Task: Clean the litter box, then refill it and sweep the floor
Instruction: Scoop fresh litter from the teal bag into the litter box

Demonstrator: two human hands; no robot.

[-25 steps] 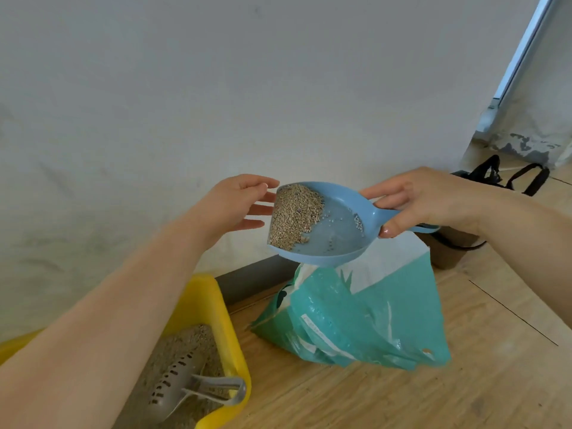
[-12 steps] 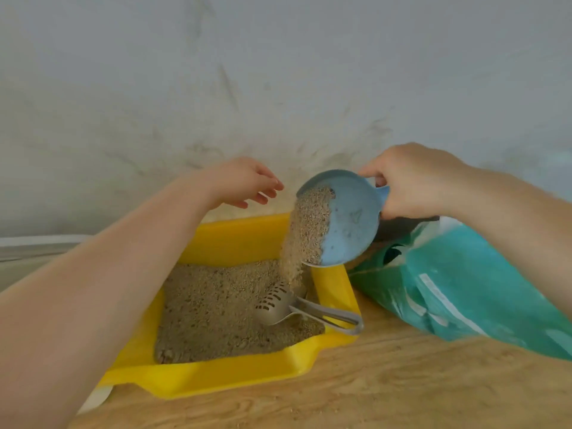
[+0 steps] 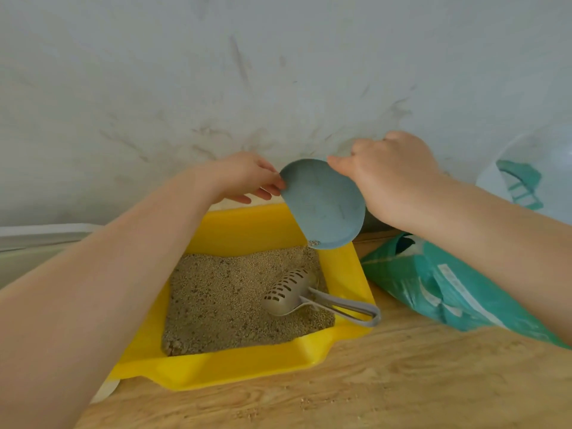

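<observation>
Setting: a home, floor level, at the foot of a wall; you are looking down into a pet corner.

Evidence you can check:
- Floor [image 3: 402, 382]: light wood boards, grain plain, a few crumbs of litter scattered on it.
- Wall [image 3: 216, 72]: pale plaster, scuffed and smudged low down, with a baseboard [image 3: 46, 233] running along its foot.
- Litter box [image 3: 247, 366]: yellow plastic, set on the floor against the wall, filled with litter [image 3: 223, 301].
- Sifter [image 3: 289, 292]: grey, slotted, lying in the litter.
- Bag [image 3: 448, 289]: teal, slumped on the floor just right of the box.
</observation>
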